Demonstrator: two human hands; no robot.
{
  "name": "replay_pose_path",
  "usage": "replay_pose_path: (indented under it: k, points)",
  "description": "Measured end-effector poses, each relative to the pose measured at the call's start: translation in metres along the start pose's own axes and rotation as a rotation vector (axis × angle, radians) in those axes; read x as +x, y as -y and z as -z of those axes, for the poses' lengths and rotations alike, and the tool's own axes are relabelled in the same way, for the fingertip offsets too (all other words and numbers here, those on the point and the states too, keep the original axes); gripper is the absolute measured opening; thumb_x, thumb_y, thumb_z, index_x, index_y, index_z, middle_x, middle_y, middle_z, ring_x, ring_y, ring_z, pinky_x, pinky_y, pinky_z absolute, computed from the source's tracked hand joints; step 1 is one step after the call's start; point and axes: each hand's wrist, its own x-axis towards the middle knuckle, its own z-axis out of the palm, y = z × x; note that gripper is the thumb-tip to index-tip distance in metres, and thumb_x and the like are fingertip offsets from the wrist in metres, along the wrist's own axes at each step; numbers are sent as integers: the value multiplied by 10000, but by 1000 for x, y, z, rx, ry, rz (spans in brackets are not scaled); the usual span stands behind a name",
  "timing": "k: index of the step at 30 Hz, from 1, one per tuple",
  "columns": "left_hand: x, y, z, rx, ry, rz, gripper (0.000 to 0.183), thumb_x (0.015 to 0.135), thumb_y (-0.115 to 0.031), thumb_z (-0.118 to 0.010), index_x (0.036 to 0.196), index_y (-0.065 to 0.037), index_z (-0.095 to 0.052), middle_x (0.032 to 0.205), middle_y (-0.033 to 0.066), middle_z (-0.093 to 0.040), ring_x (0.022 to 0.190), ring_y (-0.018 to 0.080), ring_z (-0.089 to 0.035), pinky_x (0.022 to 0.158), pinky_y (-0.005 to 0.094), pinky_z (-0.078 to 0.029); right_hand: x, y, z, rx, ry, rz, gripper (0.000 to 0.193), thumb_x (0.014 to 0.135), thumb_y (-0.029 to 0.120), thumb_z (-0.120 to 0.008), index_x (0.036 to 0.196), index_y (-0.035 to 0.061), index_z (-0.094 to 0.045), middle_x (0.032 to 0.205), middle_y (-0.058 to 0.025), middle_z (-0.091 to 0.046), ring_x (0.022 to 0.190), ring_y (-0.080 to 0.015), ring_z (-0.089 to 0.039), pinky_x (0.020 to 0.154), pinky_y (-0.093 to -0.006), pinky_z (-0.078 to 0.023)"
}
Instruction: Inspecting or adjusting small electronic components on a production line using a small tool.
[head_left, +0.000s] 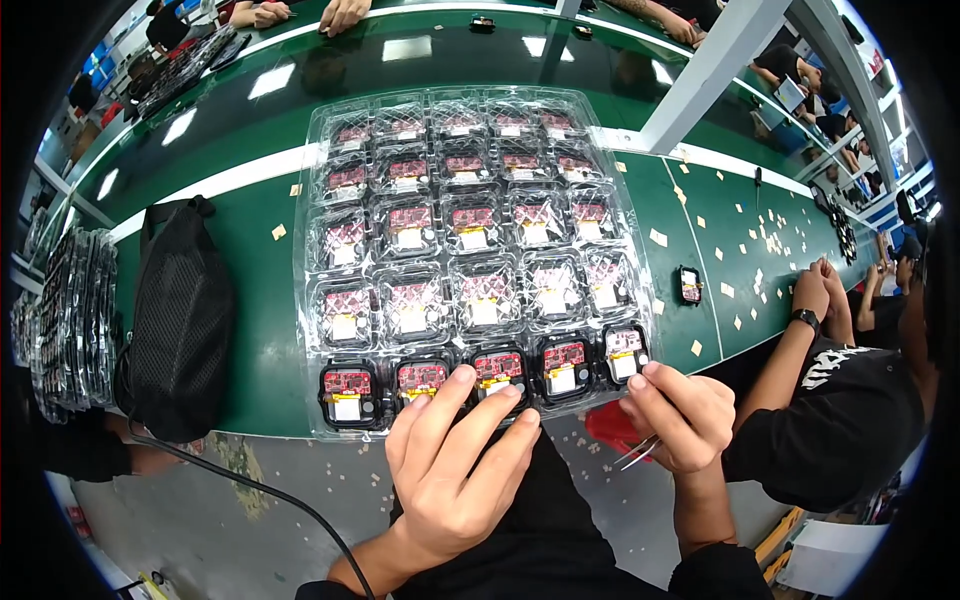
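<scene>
One small case (622, 346) at the near-right corner of the tray (310, 240) appears light, rigid, fragile, best held by its rim; right hand (690, 420) grips tweezers (640, 454), left hand (450, 475) spreads

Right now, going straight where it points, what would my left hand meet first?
Your left hand would likely meet the black rounded-square device with red circuit board, third from left, nearest row of the clear plastic tray; depth is unclear.

A: What is occupying the left of the green bench (265, 350)?
B: A black mesh bag (180, 330) is lying there; a black cable (268, 487) is curving below.
A: And the right?
B: Beige scraps (772, 240) are lying scattered near a co-worker (835, 425).
</scene>
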Motion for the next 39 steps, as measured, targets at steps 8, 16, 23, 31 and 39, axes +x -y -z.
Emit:
replay_pose_path:
  k: [8,16,23,31,39]
  points:
    - [0,1,0,2,-7,0,226,715,-109,-848,933,-135,-794,1088,47,-745,1218,334,-616,1012,463,-414,-2,-3,0,-2,44,6,252,760,84,-838,1001,41,-775,985,-109,-753,524,-109,-577,459,-232,-417]
    - [1,2,-1,9,-16,5,185,735,-113,-841,912,-135,-793,1072,44,-747,1214,325,-620,1011,452,-409,12,3,4,404,50,-473,188,746,-34,-826,915,18,-763,1051,-143,-704,837,-205,-721,690,-288,-577]
    - [5,0,-1,31,-46,22,168,766,-106,-811,924,-158,-782,1071,0,-744,1154,254,-657,1002,407,-401,32,7,10,432,192,-537,231,745,-92,-782,948,17,-767,1057,-125,-707,777,-200,-720,676,-304,-589]
    - [7,1,-5,29,-50,17,150,775,-96,-788,911,-157,-780,1064,0,-742,1156,254,-655,988,402,-398,43,-10,18,530,315,-556,306,652,-179,-669,903,-12,-723,1022,-117,-724,859,-237,-737,734,-316,-612]
    - [7,0,-3,28,-35,30,113,781,-122,-812,888,-132,-775,1050,14,-738,1168,277,-644,992,415,-406,44,5,12,422,282,-519,308,674,-164,-688,930,6,-709,1012,-95,-712,837,-246,-734,707,-319,-609]
